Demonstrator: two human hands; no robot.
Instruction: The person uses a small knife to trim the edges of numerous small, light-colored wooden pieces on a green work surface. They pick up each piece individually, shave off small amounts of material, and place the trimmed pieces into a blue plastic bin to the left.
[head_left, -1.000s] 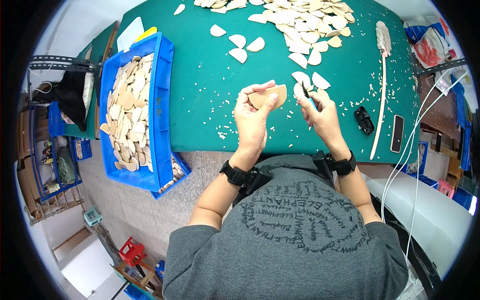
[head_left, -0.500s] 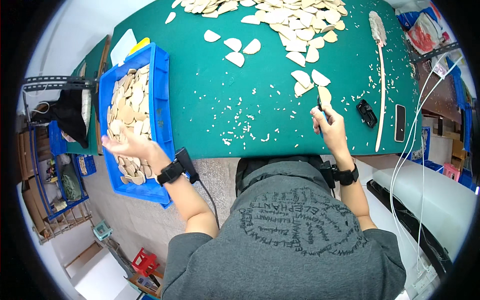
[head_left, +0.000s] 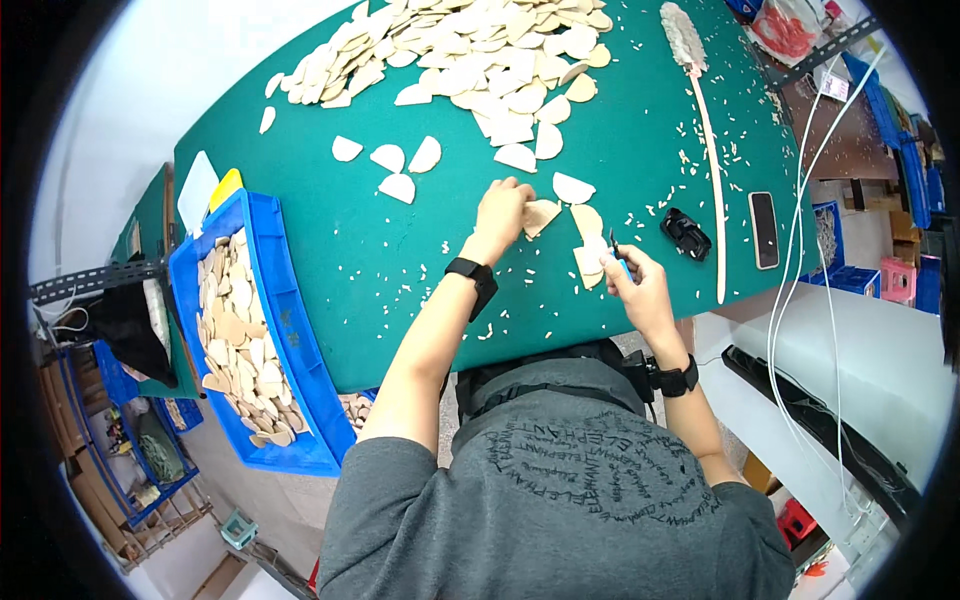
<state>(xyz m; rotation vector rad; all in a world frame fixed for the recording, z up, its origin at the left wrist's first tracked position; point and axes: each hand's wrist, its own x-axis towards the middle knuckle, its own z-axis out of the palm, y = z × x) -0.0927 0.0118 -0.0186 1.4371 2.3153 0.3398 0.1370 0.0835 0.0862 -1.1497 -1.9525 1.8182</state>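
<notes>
My left hand (head_left: 503, 213) reaches over the green table with its fingers closed at the edge of a beige half-round piece (head_left: 542, 217). A slim tool with a blue handle and dark tip (head_left: 616, 252) sits in my right hand (head_left: 642, 292), its tip pointing away from me. Right beside those fingertips is another beige piece (head_left: 588, 264); whether the fingers also grip it, I cannot tell. Just beyond lie a cream half-round piece (head_left: 573, 188) and a yellowish one (head_left: 587, 220).
A big heap of half-round pieces (head_left: 480, 60) covers the far table. At left, a blue crate (head_left: 290, 310) holds many more. A black object (head_left: 686, 234), a long-handled duster (head_left: 708, 160) and a phone (head_left: 764, 231) lie at right. Small white scraps are scattered about.
My left hand has left the crate and moved right, onto a piece on the table, its open fingers now closed. My right hand, still holding the tool, is nearer me. The view has shifted.
</notes>
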